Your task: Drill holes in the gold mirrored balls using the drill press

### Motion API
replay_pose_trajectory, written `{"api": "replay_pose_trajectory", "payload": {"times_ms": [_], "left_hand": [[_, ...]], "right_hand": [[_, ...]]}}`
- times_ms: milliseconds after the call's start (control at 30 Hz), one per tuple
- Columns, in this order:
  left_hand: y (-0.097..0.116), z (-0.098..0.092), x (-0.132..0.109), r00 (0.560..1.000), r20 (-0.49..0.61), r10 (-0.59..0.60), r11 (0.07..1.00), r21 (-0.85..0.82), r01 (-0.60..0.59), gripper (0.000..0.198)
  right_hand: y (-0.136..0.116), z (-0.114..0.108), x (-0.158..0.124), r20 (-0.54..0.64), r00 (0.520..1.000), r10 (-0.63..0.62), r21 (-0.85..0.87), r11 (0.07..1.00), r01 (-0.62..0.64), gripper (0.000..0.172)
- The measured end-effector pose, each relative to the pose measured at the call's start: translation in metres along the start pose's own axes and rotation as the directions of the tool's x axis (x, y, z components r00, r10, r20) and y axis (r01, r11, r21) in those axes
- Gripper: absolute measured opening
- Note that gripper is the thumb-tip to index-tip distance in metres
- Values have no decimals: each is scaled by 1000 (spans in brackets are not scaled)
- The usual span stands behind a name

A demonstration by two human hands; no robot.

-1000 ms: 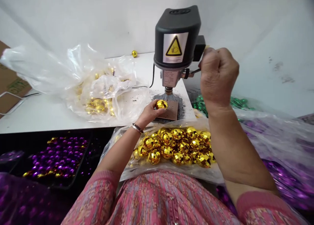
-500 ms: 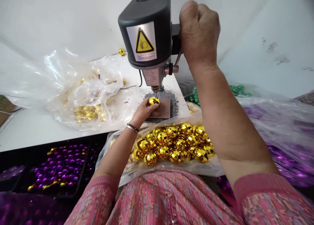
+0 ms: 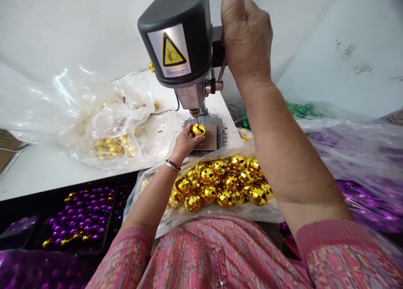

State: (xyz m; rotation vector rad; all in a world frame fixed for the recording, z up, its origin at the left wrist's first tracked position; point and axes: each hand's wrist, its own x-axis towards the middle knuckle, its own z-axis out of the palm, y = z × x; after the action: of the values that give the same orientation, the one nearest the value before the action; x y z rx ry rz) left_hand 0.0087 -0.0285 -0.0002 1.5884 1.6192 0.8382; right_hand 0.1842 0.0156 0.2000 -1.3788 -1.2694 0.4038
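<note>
My left hand (image 3: 186,141) pinches a shiny gold faceted ball (image 3: 198,130) between thumb and fingers. It holds the ball on a brown board (image 3: 209,138) on the base of a small drill press (image 3: 176,41). The thin drill bit (image 3: 197,120) points down at the top of the ball; whether it has entered the ball I cannot tell. My right hand (image 3: 247,39) is closed in a fist at the right side of the machine, around the end of the feed lever (image 3: 222,69). The grip itself is hidden inside the fist.
A plastic bag of gold balls (image 3: 217,182) lies open before my body. At left are a crumpled clear bag (image 3: 103,121) and a black tray (image 3: 108,234) of purple beads. Purple (image 3: 368,205) and green balls (image 3: 302,109) lie at right. Dark shavings surround the base.
My view has shifted slightly, so the drill press and my right hand appear further left and higher. The ball shows a different face, with a dark mark near its top. Both hands keep their holds.
</note>
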Motion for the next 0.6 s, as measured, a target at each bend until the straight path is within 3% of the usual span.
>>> {"api": "replay_pose_trajectory", "payload": {"times_ms": [200, 400, 600], "left_hand": [[4, 5, -6, 1000, 6, 3, 991, 135, -4, 75], [0, 6, -5, 999, 34, 14, 999, 44, -15, 74], [-7, 8, -3, 1000, 13, 11, 1000, -6, -11, 75]], "right_hand": [[-3, -4, -6, 22, 1000, -10, -14, 1000, 10, 37], [2, -17, -39, 13, 986, -165, -102, 981, 166, 44], [35, -28, -88, 56, 927, -371, -224, 900, 374, 21]]}}
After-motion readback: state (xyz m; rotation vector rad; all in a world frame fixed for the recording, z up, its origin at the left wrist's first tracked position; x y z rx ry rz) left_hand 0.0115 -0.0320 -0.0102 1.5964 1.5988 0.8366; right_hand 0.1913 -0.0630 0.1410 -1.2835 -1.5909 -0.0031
